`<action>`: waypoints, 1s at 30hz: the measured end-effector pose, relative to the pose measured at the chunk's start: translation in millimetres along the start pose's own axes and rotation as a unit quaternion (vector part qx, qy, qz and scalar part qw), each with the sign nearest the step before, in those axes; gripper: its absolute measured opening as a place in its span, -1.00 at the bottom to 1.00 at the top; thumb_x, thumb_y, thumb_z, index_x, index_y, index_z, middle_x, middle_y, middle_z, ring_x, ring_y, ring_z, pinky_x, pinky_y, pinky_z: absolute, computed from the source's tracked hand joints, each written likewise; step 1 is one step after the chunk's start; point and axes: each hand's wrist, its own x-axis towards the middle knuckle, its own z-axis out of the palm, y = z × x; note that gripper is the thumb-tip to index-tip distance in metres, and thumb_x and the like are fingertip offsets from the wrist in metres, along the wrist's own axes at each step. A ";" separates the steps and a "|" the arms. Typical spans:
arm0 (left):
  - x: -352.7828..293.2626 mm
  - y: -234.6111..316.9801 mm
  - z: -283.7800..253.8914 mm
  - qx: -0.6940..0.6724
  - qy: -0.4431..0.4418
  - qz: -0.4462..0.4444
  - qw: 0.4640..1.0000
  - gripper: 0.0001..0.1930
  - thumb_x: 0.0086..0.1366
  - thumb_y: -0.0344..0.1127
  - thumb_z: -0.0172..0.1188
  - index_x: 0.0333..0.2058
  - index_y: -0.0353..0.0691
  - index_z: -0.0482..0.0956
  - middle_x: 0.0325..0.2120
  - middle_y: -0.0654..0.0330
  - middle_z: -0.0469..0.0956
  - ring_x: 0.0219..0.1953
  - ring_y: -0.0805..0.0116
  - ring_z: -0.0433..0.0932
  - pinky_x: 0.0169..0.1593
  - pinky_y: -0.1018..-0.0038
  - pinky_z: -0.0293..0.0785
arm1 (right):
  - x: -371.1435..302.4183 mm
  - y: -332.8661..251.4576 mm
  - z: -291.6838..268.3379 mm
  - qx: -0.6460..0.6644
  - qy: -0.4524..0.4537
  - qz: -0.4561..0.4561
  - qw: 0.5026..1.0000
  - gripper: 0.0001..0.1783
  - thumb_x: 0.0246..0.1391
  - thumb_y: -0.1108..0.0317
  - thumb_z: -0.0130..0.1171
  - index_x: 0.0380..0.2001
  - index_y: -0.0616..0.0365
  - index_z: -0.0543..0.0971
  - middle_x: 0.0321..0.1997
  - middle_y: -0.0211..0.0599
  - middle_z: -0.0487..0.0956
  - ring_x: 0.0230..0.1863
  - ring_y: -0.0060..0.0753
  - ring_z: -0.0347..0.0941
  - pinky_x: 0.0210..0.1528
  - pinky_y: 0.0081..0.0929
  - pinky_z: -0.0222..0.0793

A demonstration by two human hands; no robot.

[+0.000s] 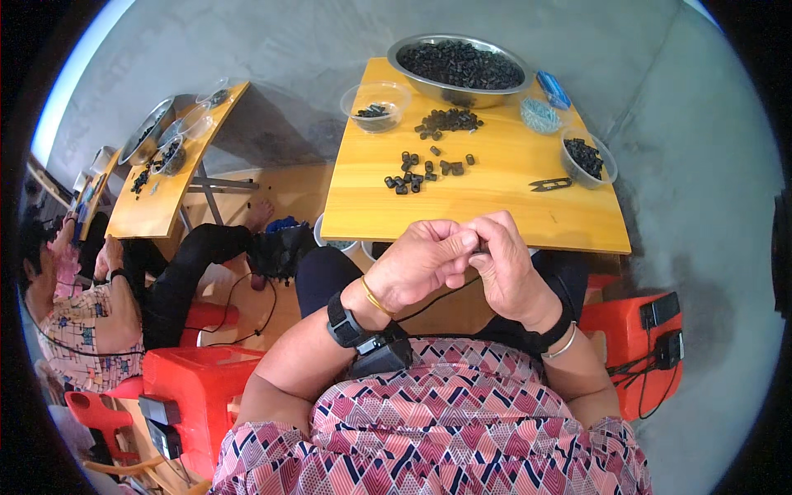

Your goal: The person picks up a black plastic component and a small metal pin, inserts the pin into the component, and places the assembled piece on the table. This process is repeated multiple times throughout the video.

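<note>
Left hand (421, 262) and right hand (505, 266) pressed together below near edge of yellow wooden tabletop (495, 206), fingers pinched in shared grip on tiny dark piece (479, 247), mostly hidden. Loose small black cylindrical parts (422, 175) scattered beyond, untouched.

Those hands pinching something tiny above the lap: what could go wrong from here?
The left hand and right hand work off the wooden table, so a dropped piece would probably fall to the lap or floor. The loose black parts could get swept off. The small snips lie near the edge.
</note>
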 end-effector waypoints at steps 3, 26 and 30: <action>1.3 -3.5 0.9 0.004 0.023 0.008 1.000 -0.87 0.17 -0.28 0.04 -0.45 -0.19 0.47 -0.66 0.37 0.37 -0.63 0.62 0.27 -0.56 0.66 0.22 | -3.8 4.5 6.4 -0.019 0.030 0.001 0.999 -0.70 -0.10 0.49 -0.01 -0.23 0.26 0.27 -0.33 -0.09 0.26 -0.34 -0.11 0.24 -0.25 -0.41 0.20; 25.2 -15.9 -39.4 0.065 0.090 0.042 0.993 -0.84 0.20 -0.31 -0.02 -0.41 -0.28 0.44 -0.62 0.30 0.39 -0.59 0.54 0.32 -0.50 0.59 0.29 | -9.2 37.8 19.3 0.029 0.056 0.150 0.987 -0.86 -0.08 0.53 -0.02 -0.36 0.23 0.36 -0.44 -0.09 0.42 -0.41 -0.13 0.39 -0.38 -0.40 0.30; 32.2 -17.5 -37.9 0.032 0.070 0.007 0.997 -0.81 0.20 -0.29 -0.02 -0.33 -0.30 0.43 -0.59 0.28 0.41 -0.58 0.52 0.36 -0.49 0.57 0.34 | -13.4 47.3 11.5 -0.019 0.053 0.146 0.988 -0.88 -0.08 0.53 0.00 -0.38 0.26 0.39 -0.48 -0.22 0.43 -0.44 -0.40 0.39 -0.40 -0.54 0.29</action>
